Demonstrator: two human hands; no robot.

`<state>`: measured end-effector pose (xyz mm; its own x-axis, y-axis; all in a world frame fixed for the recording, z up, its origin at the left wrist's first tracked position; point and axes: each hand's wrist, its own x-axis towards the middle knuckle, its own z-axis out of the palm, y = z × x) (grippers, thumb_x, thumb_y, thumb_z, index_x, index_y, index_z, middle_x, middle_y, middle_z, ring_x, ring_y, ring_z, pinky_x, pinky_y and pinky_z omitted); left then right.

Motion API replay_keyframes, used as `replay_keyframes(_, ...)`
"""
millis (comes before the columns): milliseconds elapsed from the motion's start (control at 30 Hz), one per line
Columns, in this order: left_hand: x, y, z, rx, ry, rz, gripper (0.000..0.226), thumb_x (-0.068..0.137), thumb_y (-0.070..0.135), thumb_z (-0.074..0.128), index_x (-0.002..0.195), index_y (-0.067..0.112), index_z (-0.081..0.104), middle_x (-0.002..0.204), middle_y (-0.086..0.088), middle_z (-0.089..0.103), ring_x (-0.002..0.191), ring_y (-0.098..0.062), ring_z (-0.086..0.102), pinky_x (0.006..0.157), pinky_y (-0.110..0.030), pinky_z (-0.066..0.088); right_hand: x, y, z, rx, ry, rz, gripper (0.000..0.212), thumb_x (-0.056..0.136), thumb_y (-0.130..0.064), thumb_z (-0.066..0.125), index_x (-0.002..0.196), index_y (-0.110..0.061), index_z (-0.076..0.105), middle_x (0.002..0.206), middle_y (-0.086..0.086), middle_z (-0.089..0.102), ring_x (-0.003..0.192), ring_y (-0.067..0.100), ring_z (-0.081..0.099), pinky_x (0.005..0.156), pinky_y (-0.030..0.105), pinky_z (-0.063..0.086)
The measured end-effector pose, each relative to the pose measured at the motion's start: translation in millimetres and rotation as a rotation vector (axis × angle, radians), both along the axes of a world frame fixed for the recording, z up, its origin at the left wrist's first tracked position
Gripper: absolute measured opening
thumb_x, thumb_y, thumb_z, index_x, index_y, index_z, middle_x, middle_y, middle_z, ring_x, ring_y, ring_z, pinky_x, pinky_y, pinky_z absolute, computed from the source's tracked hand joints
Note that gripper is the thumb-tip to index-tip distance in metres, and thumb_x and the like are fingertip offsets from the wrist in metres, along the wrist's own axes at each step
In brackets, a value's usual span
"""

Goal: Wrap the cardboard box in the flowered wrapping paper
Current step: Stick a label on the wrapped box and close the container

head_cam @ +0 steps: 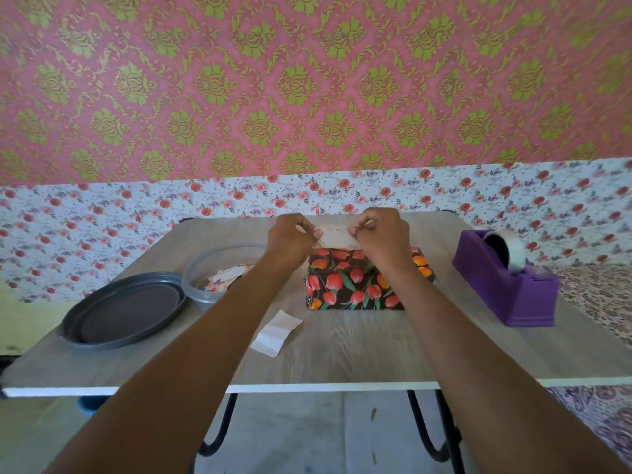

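Table (342, 357), pale wood grain, seen from the near edge. We look down along both forearms, which reach toward the far side.

Box (355, 285): sits on the table, centre and a little right, toward the far half. Paper (337, 295) covers every face we can see: dark ground, red and orange tulips, green leaves. No bare cardboard shows.

Left hand (290, 239): over the box's far left corner, fingers curled in, thumb and fingertips pinching the left end of a small white card (337, 236).

Right hand (384, 236): over the far part of the box top, fingers curled likewise, pinching the card's right end.

The card spans the gap between the two hands, with faint print across it that is too small to read. Its lower edge meets the box's far top edge in our view; we cannot tell whether it touches the paper.

Slip (275, 333): white, creased, lying flat on the table just near and left of the box, between the forearms.

Bowl (196, 285): clear plastic, left of the box, partly behind the left forearm, with several pale printed cards (225, 278) inside.

Lid (126, 309): grey, round, flat on the table, touching or just beside the bowl's near left.

Dispenser (506, 292): purple, at the right edge, well apart from the box, carrying a tape roll (513, 249).
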<state>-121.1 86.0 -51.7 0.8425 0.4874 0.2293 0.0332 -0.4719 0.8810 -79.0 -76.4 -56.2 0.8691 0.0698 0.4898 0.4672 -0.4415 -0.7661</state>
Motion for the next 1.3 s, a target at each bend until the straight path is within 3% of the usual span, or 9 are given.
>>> replay_keyframes(100, 12.1, 1.5, -10.1, -0.029, 0.056, 0.064, 0.019, 0.083, 0.019, 0.084, 0.072, 0.016, 0.069, 0.088, -0.009, 0.074, 0.083, -0.024, 0.073, 0.074, -0.035, 0.063, 13.9, 1.7, -10.8, -0.015, 0.084, -0.004, 0.006, 0.088, -0.010, 0.078, 0.082, -0.009, 0.078, 0.097, 0.004, 0.076, 0.099, 0.017, 0.068, 0.092, 0.031, 0.054)
replay_keyframes(267, 22.3, 3.0, -25.2, -0.078, 0.123, 0.076, 0.013, 0.085, 0.015, 0.079, 0.077, 0.006, 0.075, 0.077, -0.012, 0.074, 0.074, -0.022, 0.071, 0.074, -0.038, 0.064, 20.6, -1.8, -31.3, -0.049, 0.032, -0.085, 0.012, 0.088, -0.007, 0.071, 0.091, -0.008, 0.083, 0.092, 0.006, 0.079, 0.066, 0.007, 0.063, 0.063, 0.020, 0.051)
replay_keyframes(367, 22.7, -0.8, -29.4, -0.072, 0.124, 0.085, 0.012, 0.088, 0.012, 0.069, 0.083, 0.002, 0.073, 0.082, -0.015, 0.072, 0.077, -0.025, 0.069, 0.061, -0.030, 0.051, 18.9, -1.2, -35.6, -0.035, 0.017, -0.105, 0.006, 0.086, -0.011, 0.077, 0.088, -0.010, 0.083, 0.082, 0.003, 0.079, 0.070, 0.011, 0.069, 0.066, 0.025, 0.057)
replay_keyframes(500, 21.8, -5.6, -33.6, -0.044, 0.105, 0.113, 0.011, 0.089, 0.011, 0.060, 0.084, 0.012, 0.069, 0.089, -0.010, 0.067, 0.091, -0.024, 0.063, 0.055, -0.026, 0.043, 17.5, 1.9, -37.8, -0.009, 0.020, -0.152, 0.008, 0.085, -0.018, 0.081, 0.085, -0.010, 0.082, 0.080, 0.001, 0.078, 0.069, 0.010, 0.069, 0.057, 0.015, 0.046)
replay_keyframes(600, 25.7, -3.3, -33.6, -0.108, 0.134, 0.136, 0.011, 0.093, 0.016, 0.067, 0.083, 0.011, 0.066, 0.089, -0.010, 0.069, 0.088, -0.022, 0.066, 0.063, -0.030, 0.054, 17.2, 2.5, -37.3, 0.011, 0.032, -0.176, 0.011, 0.083, -0.021, 0.084, 0.083, -0.010, 0.081, 0.079, 0.001, 0.077, 0.067, 0.008, 0.067, 0.057, 0.017, 0.047)
replay_keyframes(733, 27.0, -2.0, -33.5, -0.131, 0.136, 0.156, 0.017, 0.090, 0.019, 0.074, 0.095, 0.004, 0.069, 0.088, -0.009, 0.069, 0.078, -0.017, 0.065, 0.059, -0.027, 0.052, 18.4, 3.5, -36.0, 0.036, 0.061, -0.209, 0.016, 0.080, -0.024, 0.088, 0.083, -0.010, 0.080, 0.077, 0.002, 0.076, 0.065, 0.009, 0.066, 0.056, 0.017, 0.046)
replay_keyframes(933, 24.6, -3.5, -34.8, -0.173, 0.129, 0.196, 0.020, 0.085, 0.023, 0.081, 0.089, 0.005, 0.073, 0.084, -0.007, 0.070, 0.073, -0.013, 0.063, 0.052, -0.024, 0.047, 21.0, 7.7, -32.1, 0.067, 0.139, -0.252, 0.024, 0.073, -0.027, 0.092, 0.079, -0.009, 0.078, 0.074, 0.002, 0.074, 0.067, 0.013, 0.069, 0.053, 0.018, 0.045)
replay_keyframes(1200, 25.5, -5.2, -33.9, -0.180, 0.113, 0.235, 0.025, 0.079, 0.026, 0.086, 0.083, 0.005, 0.073, 0.082, -0.007, 0.070, 0.078, -0.018, 0.067, 0.067, -0.032, 0.059, 21.3, 10.9, -33.5, 0.030, 0.128, -0.279, 0.026, 0.071, -0.029, 0.092, 0.076, -0.010, 0.076, 0.069, 0.001, 0.071, 0.065, 0.015, 0.069, 0.064, 0.031, 0.059)
replay_keyframes(1300, 25.5, -5.3, -35.8, -0.147, 0.105, 0.242, 0.023, 0.079, 0.025, 0.086, 0.078, 0.007, 0.073, 0.075, -0.005, 0.069, 0.074, -0.017, 0.067, 0.067, -0.033, 0.060, 20.8, 12.2, -34.3, 0.013, 0.126, -0.289, 0.025, 0.072, -0.028, 0.091, 0.076, -0.009, 0.075, 0.070, 0.002, 0.071, 0.064, 0.016, 0.068, 0.057, 0.026, 0.054)
